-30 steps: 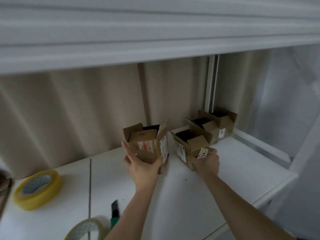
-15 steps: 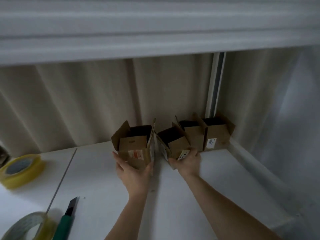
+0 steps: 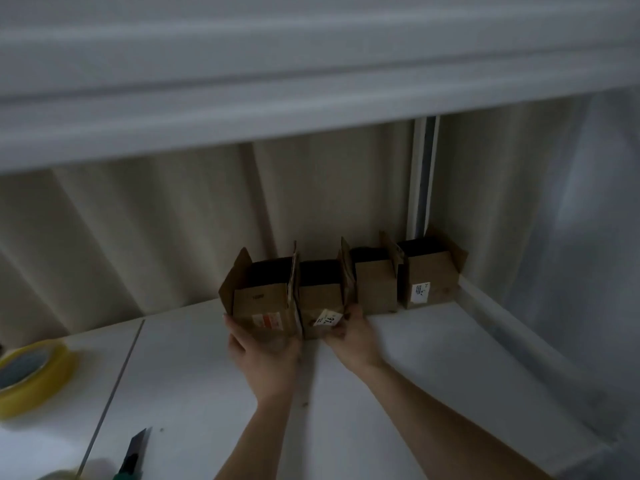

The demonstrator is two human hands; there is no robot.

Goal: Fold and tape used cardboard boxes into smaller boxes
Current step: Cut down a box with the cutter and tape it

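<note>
**Status: four small boxes formed, top flaps open**

While the two hands steady the nearer pair, four small cardboard boxes stand in a row at the far edge of the bench [image 3: 398,358], against the curtain [image 3: 156,237]. The left box [image 3: 261,306] and the second box [image 3: 320,306] touch side by side; the third box [image 3: 375,289] and the right-end box [image 3: 429,282] sit just beside them, toward the far right corner.

The left hand [image 3: 266,358] grips the near face of the left box, fingers spread round its lower part. The right hand [image 3: 349,337] holds the second box at its near right corner, fingers curled on the cardboard.

Done, by judgement: all four boxes are folded to shape and stand upright. Left: every top flap stands open, so closing and taping the tops appears outstanding. Whether the bottoms are taped cannot be told.

A yellow tape roll [image 3: 31,379] lies at the near left, and a cutter [image 3: 133,455] near the front edge, both well apart from the boxes.
</note>
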